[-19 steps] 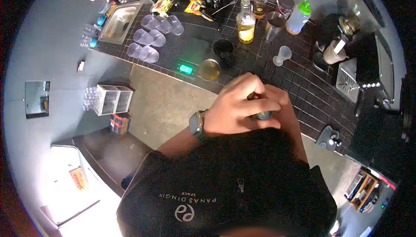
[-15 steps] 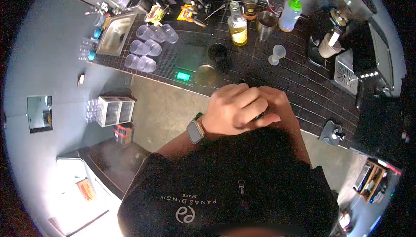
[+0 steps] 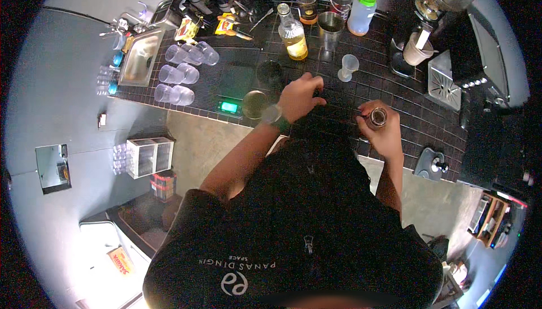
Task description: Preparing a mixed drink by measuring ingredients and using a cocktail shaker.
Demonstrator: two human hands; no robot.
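At the counter's front edge my right hand (image 3: 388, 134) is wrapped round a small bottle, whose round open mouth (image 3: 377, 117) faces up and looks dark inside. My left hand (image 3: 304, 99) hovers over the dark counter to the left, thumb and fingers apart. I see nothing between them, though the dark background could hide a small dark thing. Beyond my left hand stand a glass bottle of yellow liquid (image 3: 294, 42) and a clear hourglass-shaped measuring cup (image 3: 348, 68). Left of that hand are a black cup (image 3: 270, 73) and a round, dull container (image 3: 256, 104).
A scale with a lit green display (image 3: 229, 107) sits beside several clear plastic cups (image 3: 180, 73). Along the back are a metal cup (image 3: 329, 29) and a green-capped squeeze bottle (image 3: 362, 12). The sink (image 3: 141, 58) is far left; a tamper (image 3: 436, 165) lies near right.
My hands, together in front of my chest before, have parted. The left has moved forward over the counter. The right has moved slightly rightward, and the open bottle in it now shows.
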